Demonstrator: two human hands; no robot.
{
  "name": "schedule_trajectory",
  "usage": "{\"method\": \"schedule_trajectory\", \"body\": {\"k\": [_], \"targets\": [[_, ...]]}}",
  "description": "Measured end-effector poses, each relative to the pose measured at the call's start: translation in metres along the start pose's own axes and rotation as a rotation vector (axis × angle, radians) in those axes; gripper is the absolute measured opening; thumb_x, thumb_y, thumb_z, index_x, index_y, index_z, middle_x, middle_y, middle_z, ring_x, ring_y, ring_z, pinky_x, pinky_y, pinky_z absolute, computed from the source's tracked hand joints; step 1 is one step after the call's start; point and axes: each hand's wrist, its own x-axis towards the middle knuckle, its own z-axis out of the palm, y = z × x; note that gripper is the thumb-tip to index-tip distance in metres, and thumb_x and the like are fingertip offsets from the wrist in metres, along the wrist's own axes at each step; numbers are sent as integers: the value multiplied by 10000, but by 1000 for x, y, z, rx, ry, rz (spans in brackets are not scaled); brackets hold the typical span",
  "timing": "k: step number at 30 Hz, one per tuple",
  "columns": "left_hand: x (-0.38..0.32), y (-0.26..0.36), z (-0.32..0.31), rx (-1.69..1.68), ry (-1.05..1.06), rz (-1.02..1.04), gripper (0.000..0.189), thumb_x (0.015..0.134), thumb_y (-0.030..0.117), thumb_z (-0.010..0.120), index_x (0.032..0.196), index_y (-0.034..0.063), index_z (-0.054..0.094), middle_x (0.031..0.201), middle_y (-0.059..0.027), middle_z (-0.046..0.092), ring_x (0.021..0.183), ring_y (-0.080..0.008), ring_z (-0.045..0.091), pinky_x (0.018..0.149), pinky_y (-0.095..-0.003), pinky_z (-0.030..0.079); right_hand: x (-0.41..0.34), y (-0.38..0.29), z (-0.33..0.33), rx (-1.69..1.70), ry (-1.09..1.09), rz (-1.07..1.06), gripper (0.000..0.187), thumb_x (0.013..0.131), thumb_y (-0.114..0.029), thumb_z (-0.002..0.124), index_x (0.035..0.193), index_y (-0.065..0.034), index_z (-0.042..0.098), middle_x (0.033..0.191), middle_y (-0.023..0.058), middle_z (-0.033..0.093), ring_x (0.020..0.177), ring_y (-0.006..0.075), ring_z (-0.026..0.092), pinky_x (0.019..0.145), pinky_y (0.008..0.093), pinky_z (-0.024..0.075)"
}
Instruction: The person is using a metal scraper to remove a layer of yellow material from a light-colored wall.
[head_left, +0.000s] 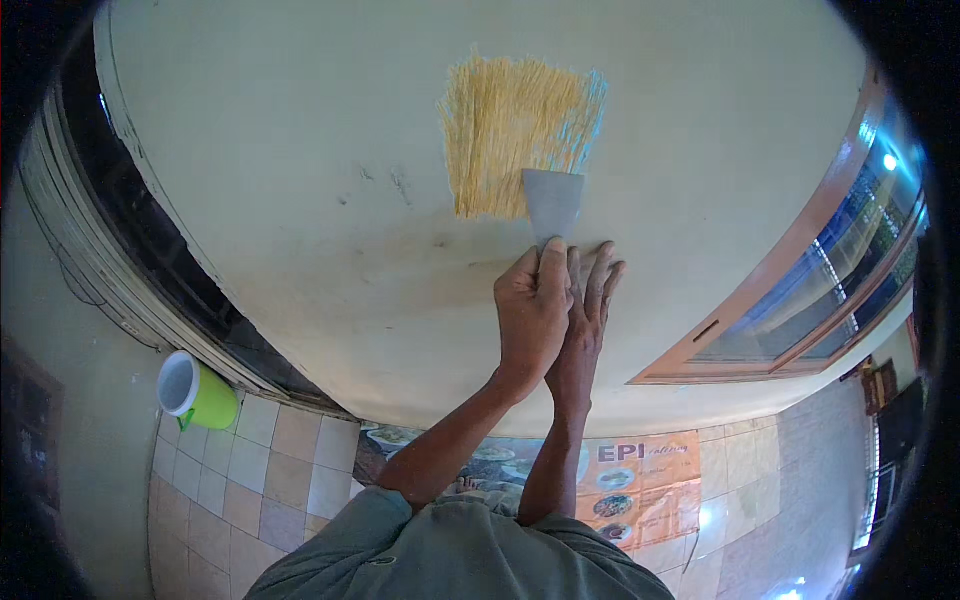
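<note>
Before me rises an off-white painted wall. On it is a roughly square patch of ochre vertical streaks, light blue along its right edge. My left hand grips a putty knife, its thumb on the lower end of the grey metal blade. The blade's wide edge lies against the patch's lower right corner. My right hand is pressed close beside the left, fingers stretched upward past the blade's right side. Its thumb and the knife's handle are hidden, so whether it also holds the tool is unclear.
Dark scuffs mark the wall left of the patch. A wood-framed window stands to the right, a dark opening to the left. Below are a lime-green bucket, floor tiles and a printed banner on the floor.
</note>
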Motion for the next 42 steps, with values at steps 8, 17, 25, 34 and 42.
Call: {"method": "schedule_trajectory", "body": {"k": [8,17,25,34,42], "targets": [[-1,-11,3,118,21,105,463,1102,296,541,695,88,463,558,36,427,439,-43,388,391,-252,321,-5,8,1,-29,-11,2,680,954,-86,589,1607,-125,404,1734,182,152,1589,470,61,1254,584,208],[-5,-11,-5,133,23,39,403,1094,206,544,760,-17,513,621,11,457,603,-64,403,516,-300,371,-5,12,4,-90,-10,-1,669,987,-205,640,1608,-157,398,1742,151,125,1589,456,66,1259,568,236],[14,-3,0,19,-16,183,449,1082,291,576,707,64,481,582,30,435,468,-46,399,405,-253,322,-2,7,4,-90,20,-34,685,973,-219,665,1603,-150,408,1741,149,130,1587,457,71,1256,573,243],[15,-10,-3,128,-24,143,439,1095,280,558,712,79,484,592,46,433,500,-27,386,430,-246,321,-5,8,5,-67,22,-57,718,954,-190,681,1614,-187,398,1742,143,135,1589,447,83,1252,568,256],[-12,-13,-17,111,24,-50,411,1095,242,555,754,15,522,617,25,446,571,-53,411,506,-286,364,-3,3,-6,13,52,-25,641,927,15,600,1549,-80,481,1693,203,269,1567,475,177,1235,575,281]]}}
